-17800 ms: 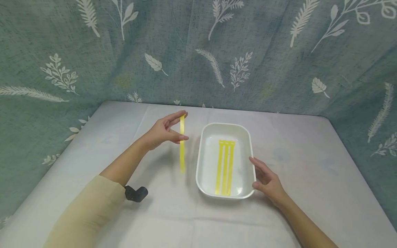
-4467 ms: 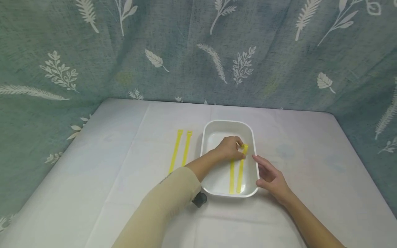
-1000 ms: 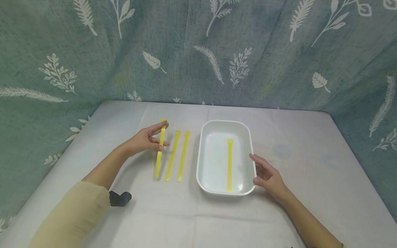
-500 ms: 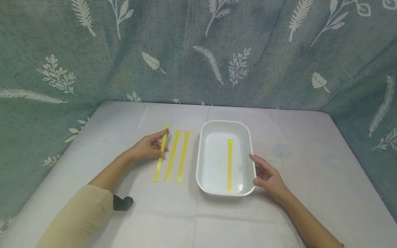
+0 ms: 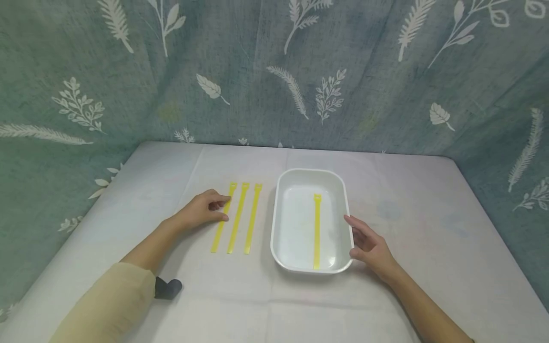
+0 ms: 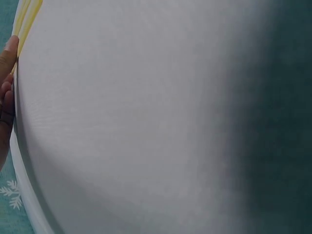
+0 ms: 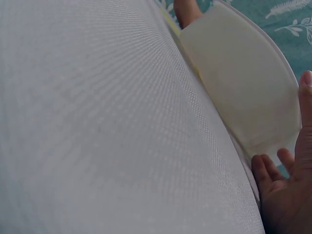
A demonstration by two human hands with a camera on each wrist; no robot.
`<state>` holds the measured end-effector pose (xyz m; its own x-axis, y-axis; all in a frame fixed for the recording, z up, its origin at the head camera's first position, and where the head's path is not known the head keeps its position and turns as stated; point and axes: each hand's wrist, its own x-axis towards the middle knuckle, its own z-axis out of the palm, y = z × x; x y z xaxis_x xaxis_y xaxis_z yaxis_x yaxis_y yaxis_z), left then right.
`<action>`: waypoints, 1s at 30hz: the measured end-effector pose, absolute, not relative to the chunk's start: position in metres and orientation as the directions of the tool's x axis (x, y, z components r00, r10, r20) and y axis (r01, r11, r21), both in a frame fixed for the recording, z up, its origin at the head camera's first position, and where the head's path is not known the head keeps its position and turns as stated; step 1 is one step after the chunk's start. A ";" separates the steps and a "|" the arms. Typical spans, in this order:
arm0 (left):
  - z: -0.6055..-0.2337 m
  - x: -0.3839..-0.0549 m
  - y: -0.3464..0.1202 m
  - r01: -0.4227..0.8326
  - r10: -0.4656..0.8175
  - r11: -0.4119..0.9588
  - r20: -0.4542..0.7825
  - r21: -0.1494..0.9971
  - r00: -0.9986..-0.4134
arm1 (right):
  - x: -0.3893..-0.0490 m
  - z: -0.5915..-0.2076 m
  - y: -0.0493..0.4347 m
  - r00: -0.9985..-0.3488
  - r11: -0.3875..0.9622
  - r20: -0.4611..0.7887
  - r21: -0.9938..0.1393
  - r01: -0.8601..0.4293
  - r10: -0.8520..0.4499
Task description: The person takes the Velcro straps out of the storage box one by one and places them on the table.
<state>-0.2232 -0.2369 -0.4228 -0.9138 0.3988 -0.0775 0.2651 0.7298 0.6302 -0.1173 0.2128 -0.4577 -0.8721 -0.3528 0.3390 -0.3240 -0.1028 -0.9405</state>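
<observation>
Three flat yellow cable ties with slotted heads lie side by side on the cloth. My left hand (image 5: 199, 209) rests on the leftmost cable tie (image 5: 218, 236), index finger and thumb touching it at separate spots. The middle cable tie (image 5: 238, 221) and the right-hand cable tie (image 5: 253, 221) are beside it. A fourth cable tie (image 5: 317, 233) lies lengthwise in the white tray (image 5: 274, 219). At the tray's right side, my right hand (image 5: 373, 247) touches rim and wall with spread fingertips. The right wrist view shows fingers (image 7: 262, 170) at the tray's lower corner.
A white cloth (image 5: 343, 305) covers the table, with a leaf-patterned curtain (image 5: 249, 105) behind its far edge. Below the left sleeve a black wrist fitting (image 5: 168, 288) sticks out over the cloth.
Three ties lay in the tray at first; now one does, and three lie on the table. In the last second my left hand has lowered the leftmost tie flat. The right hand stays.
</observation>
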 end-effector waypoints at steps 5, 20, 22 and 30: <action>-0.425 -0.221 -0.236 0.253 0.395 0.727 -0.089 0.638 -0.914 | -0.115 -0.458 0.213 -0.878 -0.095 0.325 -0.945 -0.312 -0.352; -0.424 -0.226 -0.232 0.233 0.400 0.725 -0.121 0.648 -0.908 | -0.113 -0.459 0.215 -0.889 -0.065 0.310 -0.950 -0.307 -0.336; -0.423 -0.227 -0.232 0.225 0.399 0.733 -0.137 0.642 -0.907 | -0.113 -0.459 0.215 -0.892 -0.060 0.306 -0.951 -0.304 -0.333; -0.416 -0.232 -0.230 0.180 0.372 0.728 -0.162 0.662 -0.914 | -0.116 -0.456 0.213 -0.892 -0.044 0.299 -0.952 -0.302 -0.338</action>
